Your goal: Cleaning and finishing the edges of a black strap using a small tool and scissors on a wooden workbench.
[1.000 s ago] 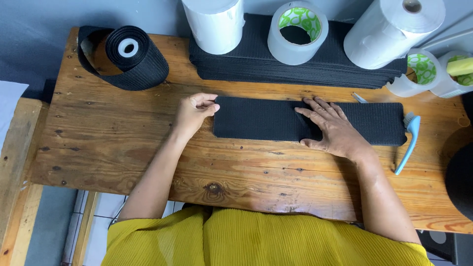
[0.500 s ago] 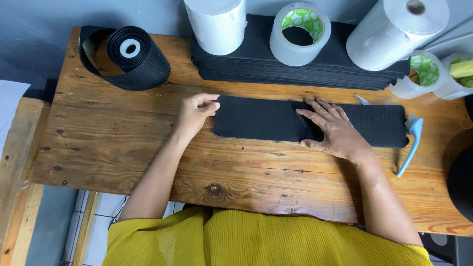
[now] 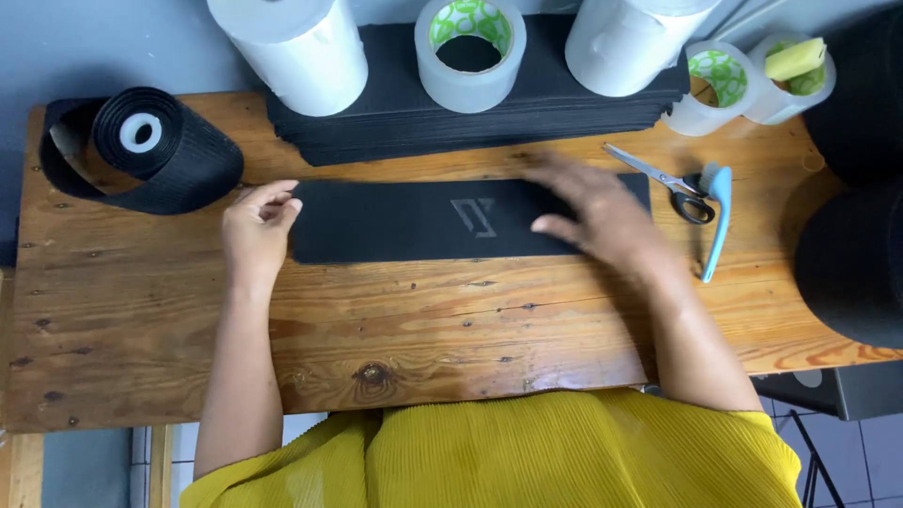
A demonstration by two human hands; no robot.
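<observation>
Two bare hands lie on one long black strip at centre of the wood surface. Nearest the camera: yellow top, forearms running up from 6 o'clock.

L hand sits at the strip's 9 o'clock end, fingers loosely curled, tips touching the strip's edge; grip half-closed, pinching nothing that I can see. R hand lies over the strip's 3 o'clock end, blurred; fingers spread flat, pointing toward 10 o'clock, palm down on the strip, nothing held. Strip lies flat, long side running 9 to 3, w/ a pale grey angular mark near its middle, between the hands.

At 3 o'clock of the R hand, just beside it: scissors and a light-blue tool, both flat on the surface. At 9–10 o'clock of the L hand, near it: black roll, partly unwound, white core.

Farther back, at 12 o'clock: stack of black sheets along the surface's far edge. On it, L to R: white roll, clear tape roll, another white roll. At 1–2 o'clock: two small tape rolls, a yellow bit on the right one. Far 3 o'clock: dark round shapes, can't tell what.
</observation>
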